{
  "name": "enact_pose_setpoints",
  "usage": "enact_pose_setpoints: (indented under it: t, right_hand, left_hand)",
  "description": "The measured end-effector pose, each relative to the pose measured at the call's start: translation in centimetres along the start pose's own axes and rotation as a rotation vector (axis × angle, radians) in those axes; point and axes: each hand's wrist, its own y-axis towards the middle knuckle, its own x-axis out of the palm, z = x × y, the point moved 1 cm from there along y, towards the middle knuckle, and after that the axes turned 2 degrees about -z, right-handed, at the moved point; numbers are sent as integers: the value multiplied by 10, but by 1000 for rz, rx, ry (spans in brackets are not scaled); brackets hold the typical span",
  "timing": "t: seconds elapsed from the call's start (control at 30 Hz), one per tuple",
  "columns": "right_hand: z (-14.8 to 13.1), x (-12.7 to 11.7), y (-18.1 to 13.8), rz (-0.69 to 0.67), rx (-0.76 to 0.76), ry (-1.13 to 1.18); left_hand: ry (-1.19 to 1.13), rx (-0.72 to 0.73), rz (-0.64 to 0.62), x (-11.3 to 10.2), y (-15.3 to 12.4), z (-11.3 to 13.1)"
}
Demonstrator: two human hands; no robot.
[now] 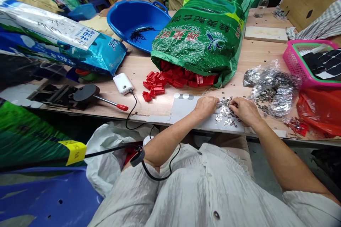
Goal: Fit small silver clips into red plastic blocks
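Observation:
My left hand and my right hand rest close together on a pale sheet at the table's front edge. Both have their fingers curled in a pinch over a scatter of small silver metal pieces. What each pinch holds is too small to name. Red plastic parts spill from the mouth of a green woven sack just beyond my hands.
A clear bag of silver pieces lies right of my hands, with a pink basket and a red bag beyond. A blue basin, a white power bank and a hand press with a red-tipped lever sit to the left.

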Motion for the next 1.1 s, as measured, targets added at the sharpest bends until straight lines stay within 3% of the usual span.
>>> enact_pose_setpoints:
  t: [0.2,0.5,0.7,0.9,1.1]
  right_hand:
    - [3,-3,-1,4,2,113]
    - [4,-4,-4,-27,-36,60]
    - [1,3,-3,62,-115,-12]
    - [-2,5,-4,69,-80,23]
    - [-9,-1,-10,87,-129,-110]
  left_hand:
    - [-51,0,-2,-5,4,4]
    - [-14,-41,-45,0,6,9]
    - [-5,-27,27,5,9,9]
    - [-6,-24,78,12,9,8]
    - [105,132,107,15,0,9]
